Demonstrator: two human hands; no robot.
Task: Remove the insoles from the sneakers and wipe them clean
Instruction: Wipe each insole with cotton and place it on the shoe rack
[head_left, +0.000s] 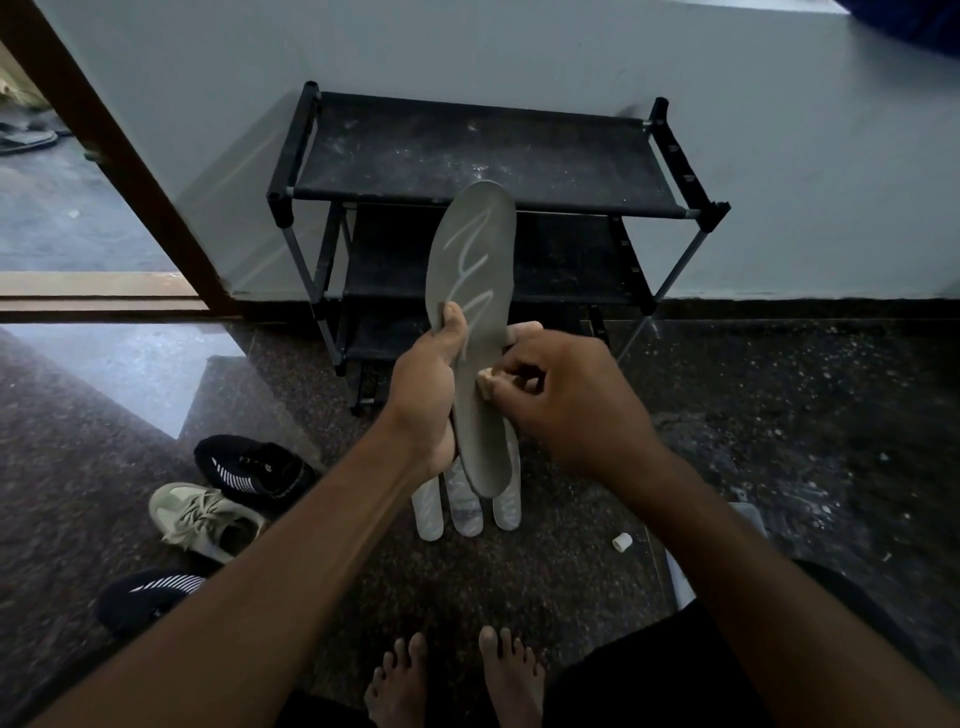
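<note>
On the dark speckled floor at the left lie three sneakers: a black knit sneaker with white stripes (254, 470), a beige lace-up sneaker (202, 519) just beside it, and a second black striped sneaker (145, 597) nearer the person.

The left hand (423, 395) grips the long grey foam insole (475, 249) around its lower half. The thumb lies across the face and the fingers curl behind, so the insole stands nearly upright in the air in front of the black fabric shoe rack (467, 150).

The insole looks light, thin and bendy. Held only at the heel end, the toe would likely flop under pressure, so a grip close to the patch being rubbed seems the sound place. It would probably crease if squeezed hard, but it does not look breakable.

Below it, three pale insoles (464, 506) lie side by side on the floor.

The right hand (566, 400) has its fingers curled tight, pinching a small pale wad of wiping material (484, 375) against the insole's face near the middle.

Further right, a small white cylinder (622, 542) sits on the floor, well apart.
</note>
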